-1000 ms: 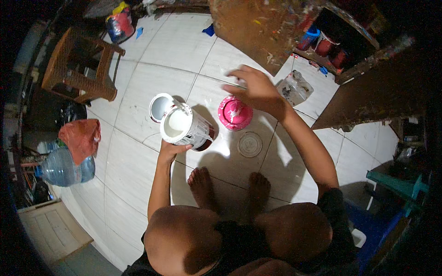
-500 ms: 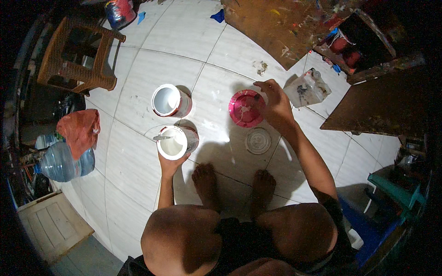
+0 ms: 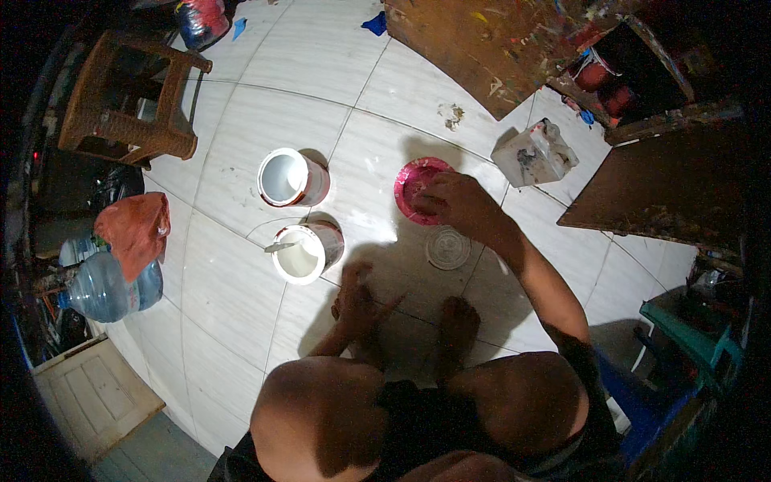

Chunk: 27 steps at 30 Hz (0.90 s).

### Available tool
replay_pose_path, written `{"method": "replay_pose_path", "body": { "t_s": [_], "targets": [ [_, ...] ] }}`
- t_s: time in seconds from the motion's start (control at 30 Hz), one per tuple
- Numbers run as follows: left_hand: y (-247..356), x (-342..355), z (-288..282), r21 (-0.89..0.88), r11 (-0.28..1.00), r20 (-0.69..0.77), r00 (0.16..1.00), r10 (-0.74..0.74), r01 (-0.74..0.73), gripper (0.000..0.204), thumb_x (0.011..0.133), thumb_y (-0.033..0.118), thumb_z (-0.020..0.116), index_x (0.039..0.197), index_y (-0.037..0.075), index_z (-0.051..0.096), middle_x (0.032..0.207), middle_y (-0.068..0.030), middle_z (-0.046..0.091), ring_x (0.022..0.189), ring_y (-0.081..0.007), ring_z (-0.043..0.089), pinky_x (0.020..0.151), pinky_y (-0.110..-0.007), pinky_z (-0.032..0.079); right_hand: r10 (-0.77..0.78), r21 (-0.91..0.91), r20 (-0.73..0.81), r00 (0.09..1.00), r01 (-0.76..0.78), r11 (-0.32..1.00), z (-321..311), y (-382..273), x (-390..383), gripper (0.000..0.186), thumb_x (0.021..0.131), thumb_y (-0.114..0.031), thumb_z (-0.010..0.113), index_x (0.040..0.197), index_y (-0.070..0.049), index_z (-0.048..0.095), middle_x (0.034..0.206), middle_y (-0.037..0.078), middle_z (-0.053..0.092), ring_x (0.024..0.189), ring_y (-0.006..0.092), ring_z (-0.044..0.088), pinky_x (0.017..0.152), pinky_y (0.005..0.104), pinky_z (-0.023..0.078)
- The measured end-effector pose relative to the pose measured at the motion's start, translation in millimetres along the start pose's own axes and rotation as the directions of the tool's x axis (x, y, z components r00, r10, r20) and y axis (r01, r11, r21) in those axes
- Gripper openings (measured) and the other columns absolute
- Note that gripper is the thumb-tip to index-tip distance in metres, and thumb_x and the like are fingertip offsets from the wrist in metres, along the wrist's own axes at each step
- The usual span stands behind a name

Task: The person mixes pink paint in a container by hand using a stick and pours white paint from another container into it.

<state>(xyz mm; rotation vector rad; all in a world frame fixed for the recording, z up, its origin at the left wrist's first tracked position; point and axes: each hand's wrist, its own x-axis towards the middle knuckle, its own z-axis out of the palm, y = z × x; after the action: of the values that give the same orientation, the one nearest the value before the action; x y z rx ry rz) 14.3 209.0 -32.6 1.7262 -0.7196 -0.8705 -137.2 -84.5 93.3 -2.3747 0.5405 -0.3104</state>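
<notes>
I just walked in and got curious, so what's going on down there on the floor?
A person's right hand is reaching over a round pink dish or lid; whether it grips it is hard to tell. The left hand is open and apart from the nearer can, holding nothing visible. That can contains something white, with a flat tool across its rim. Beyond it stands another open can, and a clear round disc lies by the pink piece.
</notes>
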Motion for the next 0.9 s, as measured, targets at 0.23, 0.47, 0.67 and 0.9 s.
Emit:
{"method": "replay_pose_path", "body": {
  "t_s": [0.23, 0.47, 0.67, 0.9],
  "targets": [
    [116, 130, 80, 0.078, 0.915, 0.183, 0.908, 0.378, -0.396, 0.12, 0.058, 0.019, 0.101, 0.151, -0.001, 0.028, 0.143, -0.0211, 0.05, 0.13, -0.0286, 0.055, 0.106, -0.039, 0.05, -0.019, 0.041, -0.081, 0.997, 0.023, 0.999, -29, 2, -8, 0.017, 0.092, -0.015, 0.064, 0.105, -0.009, 0.073, 0.1, 0.017, 0.073, 0.092, 0.0338, 0.073, 0.082, 0.0451, 0.058],
    [103, 140, 85, 0.234, 0.899, 0.259, 0.915, 0.31, -0.371, 0.113, 0.052, 0.026, 0.103, 0.146, 0.004, 0.043, 0.135, -0.0166, 0.058, 0.125, -0.0328, 0.059, 0.102, -0.042, 0.051, 0.109, -0.03, -0.01, 0.994, -0.109, 0.994, -23, -1, -5, 0.018, 0.094, -0.021, 0.062, 0.098, -0.007, 0.073, 0.089, 0.018, 0.07, 0.083, 0.0349, 0.071, 0.076, 0.0457, 0.057],
    [110, 130, 95, 0.223, 0.889, 0.204, 0.911, 0.359, -0.401, 0.102, 0.055, 0.023, 0.101, 0.141, 0.006, 0.051, 0.135, -0.0162, 0.057, 0.124, -0.0332, 0.059, 0.103, -0.041, 0.05, -0.015, 0.049, -0.074, 0.997, 0.018, 0.999, -15, 8, -10, 0.022, 0.097, -0.026, 0.063, 0.096, -0.007, 0.075, 0.081, 0.019, 0.068, 0.078, 0.0361, 0.069, 0.076, 0.0453, 0.055],
    [122, 124, 101, 0.215, 0.91, 0.202, 0.928, 0.314, -0.354, 0.094, 0.057, 0.017, 0.098, 0.139, 0.006, 0.053, 0.136, -0.0174, 0.056, 0.13, -0.0361, 0.052, 0.108, -0.043, 0.045, -0.006, 0.059, -0.304, 0.953, 0.025, 0.998, -29, 7, -19, 0.032, 0.097, -0.028, 0.063, 0.082, -0.001, 0.07, 0.075, 0.02, 0.066, 0.073, 0.0366, 0.068, 0.071, 0.0463, 0.053]
  ]
}}
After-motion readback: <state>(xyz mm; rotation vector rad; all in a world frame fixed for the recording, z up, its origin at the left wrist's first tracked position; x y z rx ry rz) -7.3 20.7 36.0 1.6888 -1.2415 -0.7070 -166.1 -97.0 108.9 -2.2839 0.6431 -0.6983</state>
